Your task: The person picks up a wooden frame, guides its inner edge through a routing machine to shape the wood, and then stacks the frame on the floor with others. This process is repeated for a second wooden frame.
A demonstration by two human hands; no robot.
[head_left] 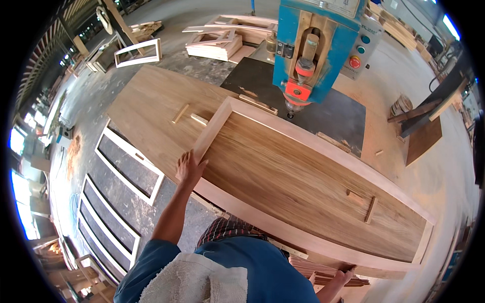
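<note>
A long rectangular wooden frame of pale pinkish wood lies across a brown wood-grain board in front of me. At its near left corner is my left hand, with the thumb on one side of the corner and the fingers on the other. My right hand is closed at the near rail toward the right end, its fingertips partly hidden at the edge. A blue drilling machine stands beyond the frame, its chuck above a dark machine table.
Small wood strips lie on the board, inside and outside the frame. White frames rest on the floor at left. Stacked frames stand behind. A control box with a red button is on the machine's right. Stacked boards lie below my right arm.
</note>
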